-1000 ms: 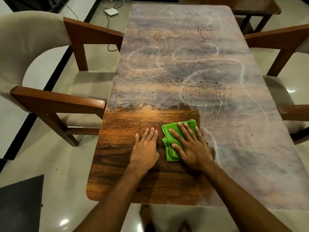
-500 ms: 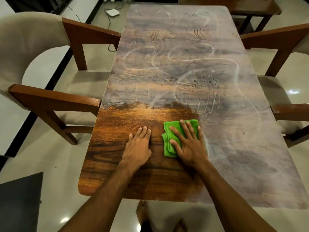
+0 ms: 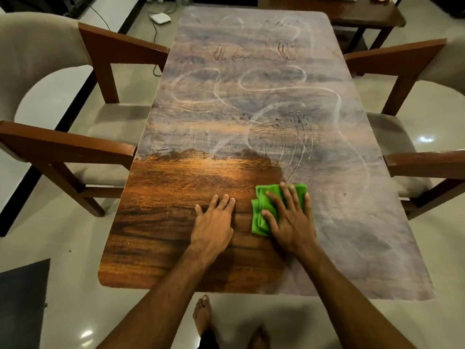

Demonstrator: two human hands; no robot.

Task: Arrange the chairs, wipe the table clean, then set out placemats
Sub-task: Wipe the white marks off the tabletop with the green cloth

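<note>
The person is wiping the wooden worktop (image 3: pixel 264 102) with a folded green cloth (image 3: pixel 261 210). The right hand (image 3: pixel 289 220) is pressing flat on the cloth, fingers spread, not clenching it, right at the border between the clean near-left area and the dusty grey film. The left hand (image 3: pixel 214 222) is lying open and flat on the bare cleaned wood just beside the cloth, gripping nothing and likely bracing the body.

To do this step well, the palm should be keeping even pressure across the whole cloth, and the strokes should be overlapping, working from the clean patch outward into the film so that dust is not being dragged back. The far end and the right side are looking wholly unwiped, with swirls and finger marks in the film, so most of the wiping is judged to be remaining. Refolding to a fresh face may help once the cloth loads up.

Counting: one cloth, two hands, two cushioned wooden armchairs, one at the left (image 3: pixel 75 117) and one at the right (image 3: pixel 415 109), both drawn up beside the long edges. A second, smaller dark table (image 3: pixel 364 13) is standing beyond the far end. No placemats are showing.
</note>
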